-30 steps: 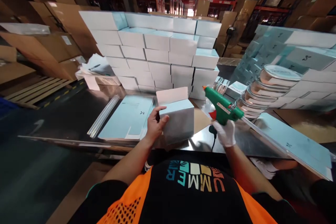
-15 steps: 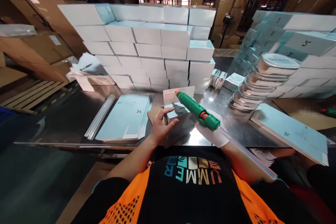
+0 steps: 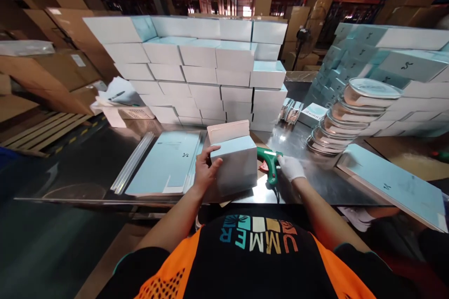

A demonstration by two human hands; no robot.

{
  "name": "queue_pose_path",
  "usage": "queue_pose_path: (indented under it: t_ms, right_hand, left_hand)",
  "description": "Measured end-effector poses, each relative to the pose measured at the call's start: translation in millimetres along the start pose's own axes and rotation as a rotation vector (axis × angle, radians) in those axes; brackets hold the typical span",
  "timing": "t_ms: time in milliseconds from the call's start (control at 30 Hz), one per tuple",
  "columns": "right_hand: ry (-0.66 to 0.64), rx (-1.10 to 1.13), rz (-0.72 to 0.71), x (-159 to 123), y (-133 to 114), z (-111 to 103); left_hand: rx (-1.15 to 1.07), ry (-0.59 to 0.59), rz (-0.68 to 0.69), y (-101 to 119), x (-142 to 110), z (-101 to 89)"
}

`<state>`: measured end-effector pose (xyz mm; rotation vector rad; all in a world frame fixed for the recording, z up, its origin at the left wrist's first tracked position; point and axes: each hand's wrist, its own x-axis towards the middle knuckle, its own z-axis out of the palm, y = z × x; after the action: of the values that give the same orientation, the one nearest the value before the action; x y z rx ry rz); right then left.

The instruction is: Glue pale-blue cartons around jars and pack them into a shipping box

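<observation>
A white carton (image 3: pixel 235 166) with a pale blue top stands on the table in front of me, its far flap (image 3: pixel 228 130) raised. My left hand (image 3: pixel 204 173), bare, grips the carton's left side, with thumb and fingers on its near upper corner. To the right of the carton lies a green hot glue gun (image 3: pixel 271 164), its handle toward me and its front end hidden behind the carton. My right hand (image 3: pixel 292 168), in a white glove, has its fingers closed at the gun's rear end.
Flat blue-white sheets (image 3: pixel 163 163) and clear glue sticks (image 3: pixel 132 163) lie at left. A wall of white boxes (image 3: pixel 199 74) stands behind. Lidded containers (image 3: pixel 345 117) are stacked at right, near a flat carton (image 3: pixel 393 182). A person's gloved hand (image 3: pixel 358 218) shows at lower right.
The glue gun has gone from being held over the raised flap down to the table at right. The carton has turned upright toward me, and my left hand has closed on it.
</observation>
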<state>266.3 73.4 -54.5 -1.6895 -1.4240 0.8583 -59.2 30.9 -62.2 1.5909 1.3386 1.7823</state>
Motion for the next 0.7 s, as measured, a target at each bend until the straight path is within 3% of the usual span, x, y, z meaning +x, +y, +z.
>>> queue_pose_path:
  t_ms: [100,200,300,400,533,600,700]
  right_hand:
    - [-0.039,0.106,-0.161,2.3,-25.1,2.6]
    - [-0.327,0.389,-0.360,1.7,-59.5,20.1]
    - [-0.547,0.409,-0.433,2.7,-73.8,30.6]
    - [-0.525,0.330,-0.596,0.7,-60.8,27.4]
    - [-0.406,0.254,-0.808,-11.2,-38.8,20.4]
    - [-0.400,0.247,-0.835,-18.4,-35.2,21.8]
    - [-0.369,0.275,-0.776,-27.9,-29.8,33.6]
  left_hand:
    - [-0.028,-0.021,0.005,-4.9,2.5,4.1]
    - [-0.094,-0.101,0.043,-9.1,4.8,12.9]
    - [-0.155,-0.121,0.102,-12.9,7.0,20.8]
    - [-0.274,-0.067,0.162,-14.2,10.9,21.8]
    - [-0.255,-0.259,0.346,-10.0,17.8,8.1]
    - [-0.213,-0.333,0.405,-8.1,19.1,0.9]
    - [-0.237,-0.321,0.390,-10.3,15.6,1.9]
